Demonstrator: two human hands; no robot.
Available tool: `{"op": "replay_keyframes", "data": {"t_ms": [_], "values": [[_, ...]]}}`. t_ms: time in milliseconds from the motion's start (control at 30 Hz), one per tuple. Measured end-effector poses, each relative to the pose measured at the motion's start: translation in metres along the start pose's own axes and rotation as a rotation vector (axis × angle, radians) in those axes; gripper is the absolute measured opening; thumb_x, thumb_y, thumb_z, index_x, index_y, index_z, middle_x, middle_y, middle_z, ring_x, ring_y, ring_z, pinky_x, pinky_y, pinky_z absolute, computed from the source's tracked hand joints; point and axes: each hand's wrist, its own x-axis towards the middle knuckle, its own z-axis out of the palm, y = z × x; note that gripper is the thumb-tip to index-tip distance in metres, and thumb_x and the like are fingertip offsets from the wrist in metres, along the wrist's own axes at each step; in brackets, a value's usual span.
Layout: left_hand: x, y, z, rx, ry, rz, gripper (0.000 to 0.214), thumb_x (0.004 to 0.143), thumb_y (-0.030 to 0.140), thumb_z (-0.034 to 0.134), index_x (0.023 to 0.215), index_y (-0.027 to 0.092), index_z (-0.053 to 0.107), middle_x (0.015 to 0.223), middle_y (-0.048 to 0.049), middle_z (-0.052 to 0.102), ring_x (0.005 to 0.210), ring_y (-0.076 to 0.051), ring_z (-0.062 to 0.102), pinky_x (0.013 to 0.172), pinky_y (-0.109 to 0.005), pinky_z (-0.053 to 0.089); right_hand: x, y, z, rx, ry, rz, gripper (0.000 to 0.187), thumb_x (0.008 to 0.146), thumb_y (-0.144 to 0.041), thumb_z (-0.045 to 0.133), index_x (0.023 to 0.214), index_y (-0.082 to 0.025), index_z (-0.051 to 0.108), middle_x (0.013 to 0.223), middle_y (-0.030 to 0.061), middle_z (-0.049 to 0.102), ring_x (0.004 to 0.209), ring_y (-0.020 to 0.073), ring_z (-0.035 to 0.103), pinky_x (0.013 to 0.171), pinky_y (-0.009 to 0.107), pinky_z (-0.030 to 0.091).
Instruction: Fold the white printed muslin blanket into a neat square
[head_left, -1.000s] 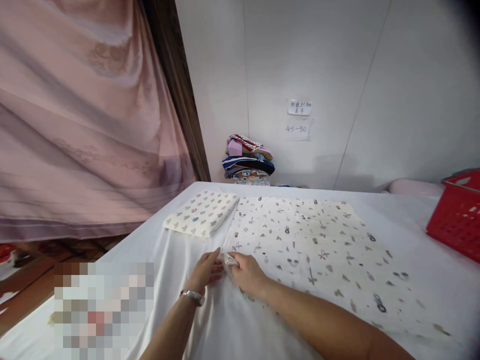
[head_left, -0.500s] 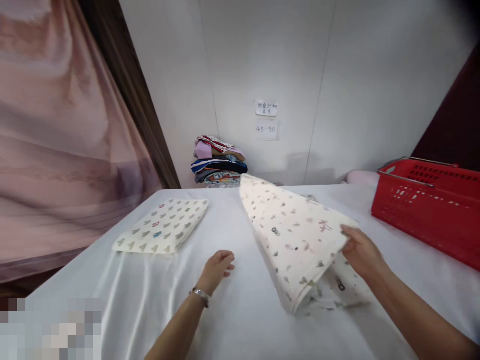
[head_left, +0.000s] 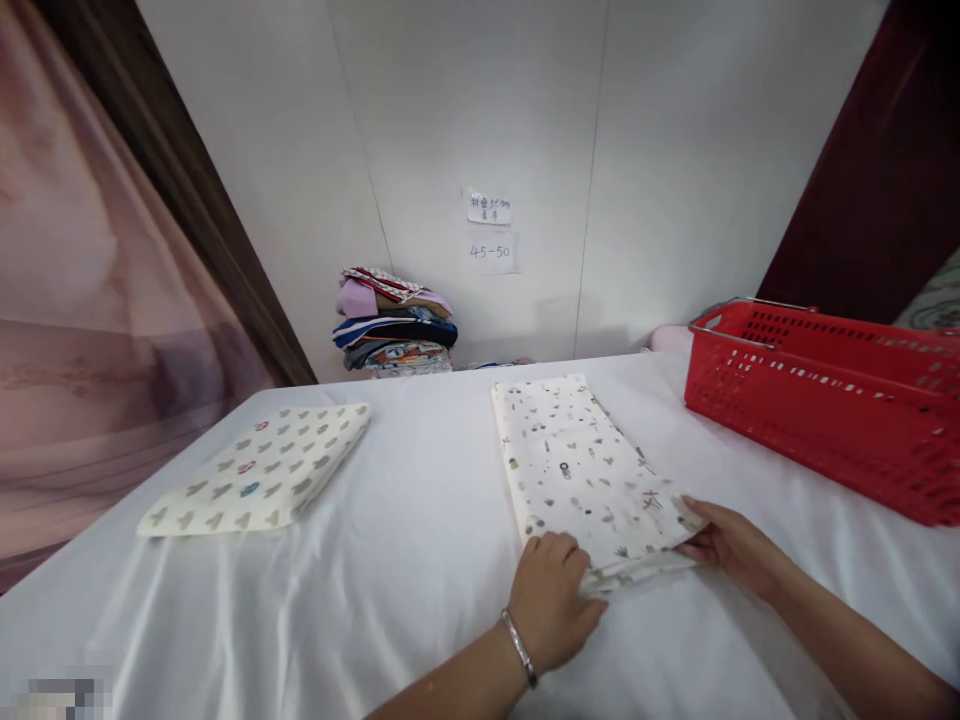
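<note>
A white cloth with small grey, black and pink motifs [head_left: 577,470] lies folded into a long rectangle on the table. At its near right corner my right hand [head_left: 727,545] pinches the layers between thumb and fingers, lifting the edge slightly. My left hand [head_left: 553,600], with a silver bracelet at the wrist, is at the near left corner. Its fingers curl over the cloth's edge; their tips are partly hidden. Farther left, a cream cloth with grey mushroom-like shapes [head_left: 262,465] rests folded flat, apart from both hands.
A red plastic basket [head_left: 810,420] with a metal handle stands on the right. Behind the table's far edge rises a stack of folded fabrics [head_left: 394,325]. White sheeting [head_left: 405,480] with wrinkles covers the table. Paper notes [head_left: 491,252] hang on the wall; a pink curtain [head_left: 112,300] hangs at left.
The raised part of the patterned cloth has come down flat into a narrower rectangle. My left hand has moved right from the bare sheet onto its near corner. The view has shifted right.
</note>
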Motion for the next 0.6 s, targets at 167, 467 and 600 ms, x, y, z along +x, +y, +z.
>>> {"op": "replay_keyframes", "data": {"t_ms": [167, 467, 600], "values": [[-0.007, -0.006, 0.000, 0.092, -0.019, -0.028, 0.020, 0.072, 0.020, 0.061, 0.091, 0.019, 0.053, 0.099, -0.0035, 0.054, 0.093, -0.021, 0.047, 0.082, -0.038, 0.038, -0.001, -0.023, -0.008, -0.111, -0.019, -0.071, 0.017, 0.070, -0.025, 0.068, 0.078, -0.014, 0.057, 0.065, 0.0034, 0.063, 0.053, 0.0119, 0.059, 0.047, 0.021, 0.050], [-0.008, -0.011, -0.003, 0.075, -0.001, -0.027, 0.011, 0.075, 0.018, 0.058, 0.085, 0.019, 0.054, 0.093, -0.0030, 0.055, 0.089, -0.020, 0.047, 0.078, -0.037, 0.039, -0.010, -0.010, -0.031, -0.521, 0.079, -0.049, 0.023, 0.073, -0.036, 0.060, 0.068, -0.016, 0.051, 0.053, 0.0022, 0.058, 0.044, 0.0112, 0.054, 0.040, 0.020, 0.038], [-0.010, -0.017, -0.001, 0.077, 0.032, -0.011, 0.007, 0.079, 0.021, 0.056, 0.086, 0.020, 0.056, 0.090, -0.0035, 0.055, 0.087, -0.020, 0.048, 0.076, -0.036, 0.040, -0.007, -0.007, -0.030, -0.736, 0.135, -0.084, 0.027, 0.075, -0.040, 0.054, 0.062, -0.017, 0.047, 0.047, -0.0021, 0.052, 0.036, 0.0080, 0.046, 0.036, 0.019, 0.030]]}}
